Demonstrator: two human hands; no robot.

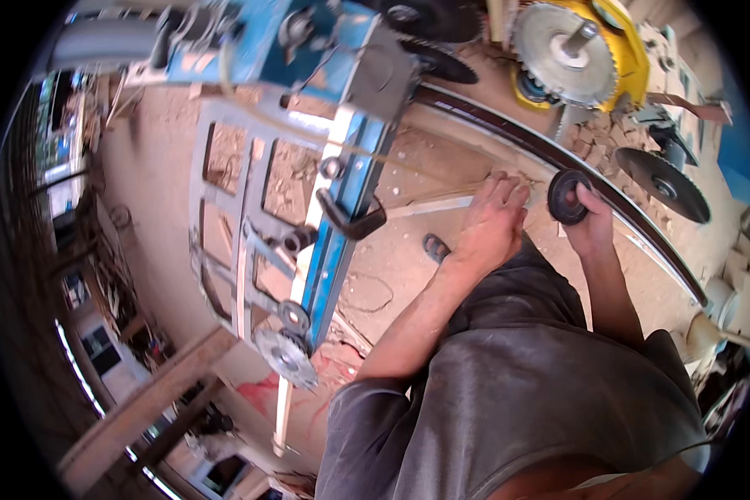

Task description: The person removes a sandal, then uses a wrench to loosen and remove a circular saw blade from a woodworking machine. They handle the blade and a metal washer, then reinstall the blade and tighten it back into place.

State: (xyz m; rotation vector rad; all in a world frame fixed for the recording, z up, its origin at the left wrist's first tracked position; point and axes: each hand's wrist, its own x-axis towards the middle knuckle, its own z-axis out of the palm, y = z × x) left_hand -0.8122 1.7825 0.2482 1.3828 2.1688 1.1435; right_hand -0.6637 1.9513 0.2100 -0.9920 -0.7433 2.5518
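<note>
Our right hand (590,223) fingers close round a black disc (565,197); our left hand (493,218) rests flat and empty on the sawdusty counter (442,167). We judge the disc could slip, or knuckles graze the toothed saw blade (562,54) at the far edge.

No packages, labels, signs or screens anywhere in this sawdust-covered workshop view.

Toothed saw blade (562,52) on yellow machine (629,50), dark blade (663,183) beside it, blue-grey metal frame (308,208), sawdust-covered floor (408,258).
</note>
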